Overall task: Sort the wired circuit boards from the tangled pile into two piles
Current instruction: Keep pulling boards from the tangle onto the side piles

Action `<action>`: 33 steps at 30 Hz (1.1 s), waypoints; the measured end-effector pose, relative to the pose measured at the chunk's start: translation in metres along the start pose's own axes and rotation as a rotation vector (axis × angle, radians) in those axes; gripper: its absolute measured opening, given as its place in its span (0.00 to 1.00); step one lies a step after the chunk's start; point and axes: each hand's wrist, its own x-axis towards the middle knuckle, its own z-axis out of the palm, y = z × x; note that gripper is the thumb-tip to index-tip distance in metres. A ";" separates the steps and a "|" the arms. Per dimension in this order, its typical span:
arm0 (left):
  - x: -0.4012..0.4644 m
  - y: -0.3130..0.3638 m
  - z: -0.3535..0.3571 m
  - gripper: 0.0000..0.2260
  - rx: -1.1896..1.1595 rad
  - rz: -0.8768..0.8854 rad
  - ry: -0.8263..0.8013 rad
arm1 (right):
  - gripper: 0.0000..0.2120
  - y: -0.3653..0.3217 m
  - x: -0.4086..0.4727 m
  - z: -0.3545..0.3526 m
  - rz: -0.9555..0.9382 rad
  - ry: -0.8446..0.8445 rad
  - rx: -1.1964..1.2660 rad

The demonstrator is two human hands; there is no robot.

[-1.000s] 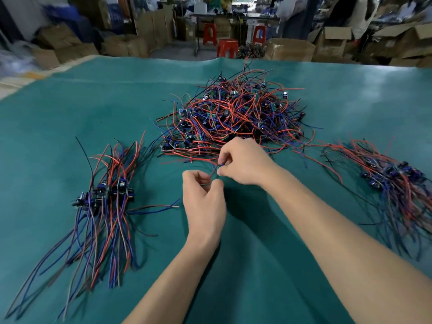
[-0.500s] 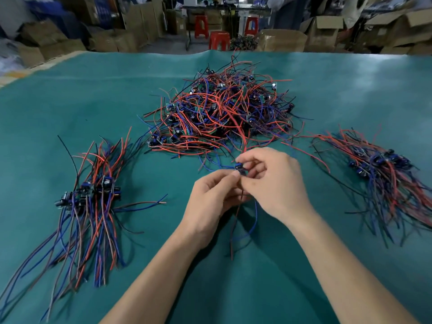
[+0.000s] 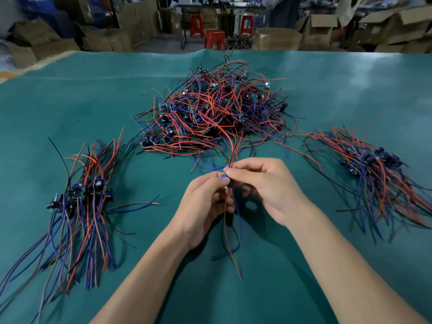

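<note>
A tangled pile (image 3: pixel 217 113) of small circuit boards with red, blue and black wires lies at the middle back of the green table. A sorted pile (image 3: pixel 81 202) lies at the left, another sorted pile (image 3: pixel 378 169) at the right. Between them, in front of the tangle, my left hand (image 3: pixel 205 202) and my right hand (image 3: pixel 261 183) together pinch one small wired board (image 3: pixel 224 177). Its red and blue wires (image 3: pixel 233 235) hang down toward me, and a red and a black wire run up from it toward the tangle. The board itself is mostly hidden by my fingers.
The green mat (image 3: pixel 257 288) covers the whole table. Beyond its far edge stand cardboard boxes (image 3: pixel 278 39) and red stools (image 3: pixel 214 38).
Both hands have drawn one board out of the tangle's front edge and lifted it toward me. Its wires now hang free below my fingers.
</note>
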 end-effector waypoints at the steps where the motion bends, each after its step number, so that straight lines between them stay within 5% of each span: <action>1: 0.000 0.000 0.000 0.12 0.007 0.001 -0.002 | 0.03 -0.001 0.000 0.000 0.006 -0.001 0.016; 8: 0.001 -0.002 -0.001 0.15 0.064 0.014 -0.036 | 0.08 0.002 0.003 0.006 0.001 0.061 0.041; 26: -0.007 -0.001 0.003 0.12 0.412 0.050 -0.289 | 0.06 -0.002 0.020 -0.050 -0.275 0.814 -0.217; 33: -0.010 0.001 0.003 0.13 0.459 0.081 -0.330 | 0.11 -0.005 0.025 -0.065 -0.155 0.907 0.260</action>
